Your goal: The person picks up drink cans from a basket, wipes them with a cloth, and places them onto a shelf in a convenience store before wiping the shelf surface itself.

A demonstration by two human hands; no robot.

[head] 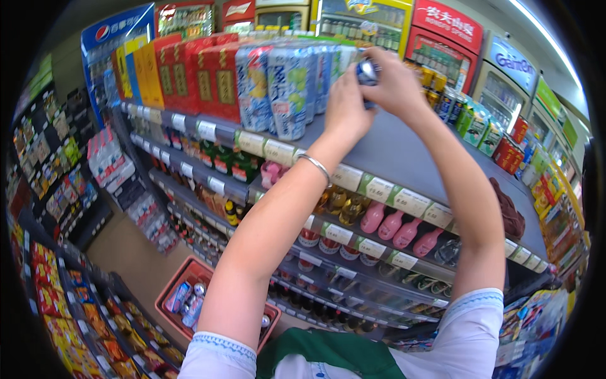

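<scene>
Above the grey top shelf (378,137), my right hand (395,83) grips a blue drinks can (368,72) with its silver end facing me. My left hand (345,106) holds the same can from its left side, and the fingers cover much of it. A silver bangle sits on my left wrist. Just left of my hands stand tall blue-and-white drink cans (288,92) with fruit pictures, in rows. Red gift boxes (215,80) stand further left on the same shelf.
A brown cloth (507,208) lies on the shelf at right, near green cartons (473,123) and dark cans (447,104). Pink bottles (390,225) stand one shelf lower. On the floor, a red basket (163,296) holds several cans. Snack racks (90,308) line the lower left.
</scene>
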